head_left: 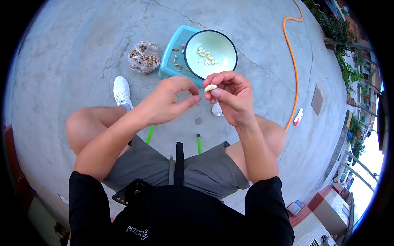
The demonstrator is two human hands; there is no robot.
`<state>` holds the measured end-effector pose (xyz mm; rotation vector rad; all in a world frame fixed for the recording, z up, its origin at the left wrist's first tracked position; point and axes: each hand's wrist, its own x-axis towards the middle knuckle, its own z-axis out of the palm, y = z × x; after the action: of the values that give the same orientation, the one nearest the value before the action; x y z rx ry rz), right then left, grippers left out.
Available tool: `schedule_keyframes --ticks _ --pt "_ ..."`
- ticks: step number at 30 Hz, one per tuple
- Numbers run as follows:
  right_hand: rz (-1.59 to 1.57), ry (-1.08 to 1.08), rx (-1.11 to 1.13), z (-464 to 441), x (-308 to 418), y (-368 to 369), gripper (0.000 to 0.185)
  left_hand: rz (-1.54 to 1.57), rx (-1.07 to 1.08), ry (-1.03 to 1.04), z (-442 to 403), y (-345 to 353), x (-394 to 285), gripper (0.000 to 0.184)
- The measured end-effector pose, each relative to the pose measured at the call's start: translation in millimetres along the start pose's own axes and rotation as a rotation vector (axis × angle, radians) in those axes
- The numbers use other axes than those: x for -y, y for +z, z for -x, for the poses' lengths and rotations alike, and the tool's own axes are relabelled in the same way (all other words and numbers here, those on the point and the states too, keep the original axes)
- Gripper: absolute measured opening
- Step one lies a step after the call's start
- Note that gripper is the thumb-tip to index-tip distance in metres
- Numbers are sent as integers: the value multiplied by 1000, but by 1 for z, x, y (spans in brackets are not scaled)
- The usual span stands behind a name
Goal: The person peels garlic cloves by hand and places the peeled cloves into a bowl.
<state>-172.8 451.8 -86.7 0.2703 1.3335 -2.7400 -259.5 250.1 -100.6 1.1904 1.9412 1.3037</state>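
Note:
A peeled white garlic clove (210, 87) is pinched between the thumb and fingers of my right hand (233, 98). Just left of it, my left hand (172, 98) has its fingers curved and its thumb apart from them, with nothing visible between. Beyond my hands, a white enamel bowl (223, 48) with a dark rim holds several peeled cloves (206, 54). The bowl rests on a light-blue plastic stool (165, 61), where several unpeeled cloves (175, 49) and bits of skin lie.
A clear plastic bag (144, 57) of unpeeled cloves sits on the concrete floor left of the stool. An orange hose (294, 67) runs along the right, with a red-and-white packet (298, 117) beside it. My white shoe (121, 92) is below the bag.

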Motion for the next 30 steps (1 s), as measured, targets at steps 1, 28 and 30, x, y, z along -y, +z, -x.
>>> schedule_keyframes --ticks 1,28,30 --pt "65 -10 6 0 -1 1 21 181 -23 -116 0 -5 -6 15" --pt "202 72 -116 -2 -11 10 9 791 -114 -340 1 -10 -5 13" --pt "177 101 -128 -4 -13 8 10 782 -121 -345 0 -8 -2 12"
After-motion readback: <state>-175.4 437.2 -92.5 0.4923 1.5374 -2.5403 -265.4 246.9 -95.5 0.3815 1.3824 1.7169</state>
